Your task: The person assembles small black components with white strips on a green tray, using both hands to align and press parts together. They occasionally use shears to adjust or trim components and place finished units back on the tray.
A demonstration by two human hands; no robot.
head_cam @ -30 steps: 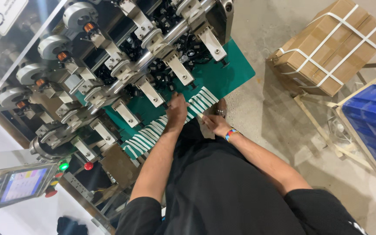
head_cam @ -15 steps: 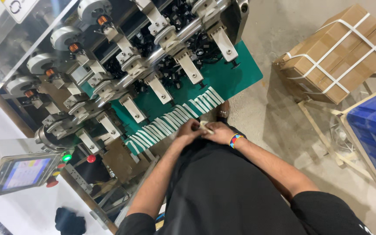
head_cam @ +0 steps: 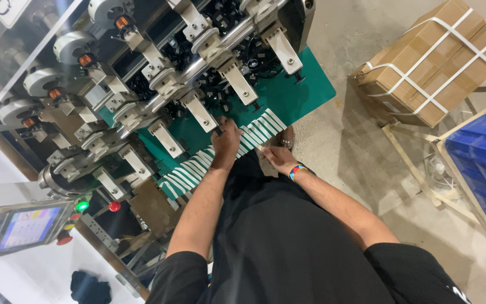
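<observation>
Green covers the bench (head_cam: 305, 90) of a winding machine (head_cam: 158, 84), and white strips (head_cam: 254, 135) lie in a row along its near edge. The left hand (head_cam: 226, 141) reaches over that row to the foot of one metal arm (head_cam: 201, 112), its fingers curled down onto the bench; whether they pinch anything cannot be told, since the back of the hand hides the tips. The right hand (head_cam: 278, 157) sits lower, at the bench edge just beside the strips, fingers drawn together toward the nearest strip; a clear pinch cannot be made out. A striped wristband (head_cam: 296, 170) circles that wrist. Both forearms come out of a black shirt (head_cam: 288, 247).

Left of the bench, a touch screen (head_cam: 23, 228) stands on a box, with a green lamp (head_cam: 82, 206) and a red button (head_cam: 114, 206) near it. On the concrete floor (head_cam: 344, 141) to the right rests a strapped carton (head_cam: 434, 62), and beside it blue bins (head_cam: 485, 152) on a wooden frame.
</observation>
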